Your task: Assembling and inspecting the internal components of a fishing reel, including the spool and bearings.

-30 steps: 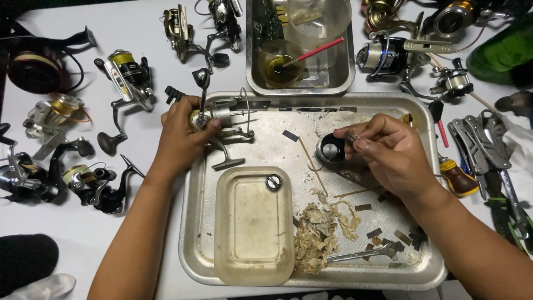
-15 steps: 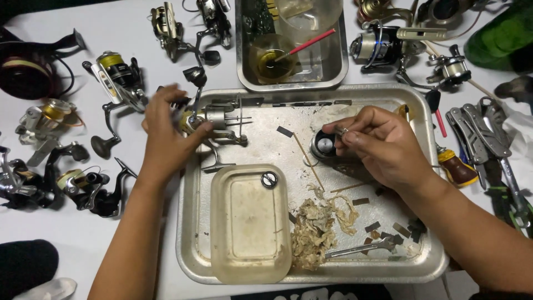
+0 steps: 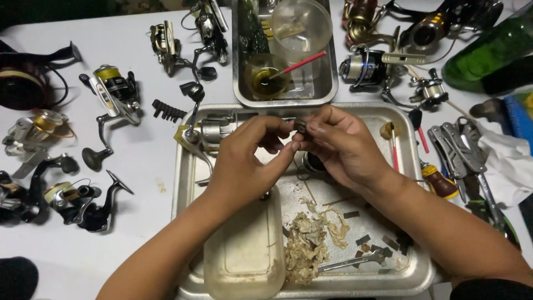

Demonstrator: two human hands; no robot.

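Observation:
Both hands meet above a steel tray (image 3: 408, 139). My left hand (image 3: 250, 158) and my right hand (image 3: 341, 147) together pinch a small dark round reel part (image 3: 301, 125) between their fingertips. Behind the left hand a partly dismantled silver spinning reel (image 3: 208, 133) lies in the tray. In the tray's near left corner sits a shallow translucent plastic tub (image 3: 244, 258). Beside it lie a wad of dirty frayed line (image 3: 311, 239) and a small flat wrench (image 3: 352, 261).
Several fishing reels (image 3: 114, 91) lie on the white table to the left and at the back. A second steel tray (image 3: 288, 89) holds a cup of oil with a red brush (image 3: 297, 64). Pliers (image 3: 463, 147), a screwdriver (image 3: 436, 180) and a green bottle (image 3: 488, 50) are at the right.
My left hand let go of the silver reel and moved right to meet the right hand. The right hand lifted the dark round part off the tray floor.

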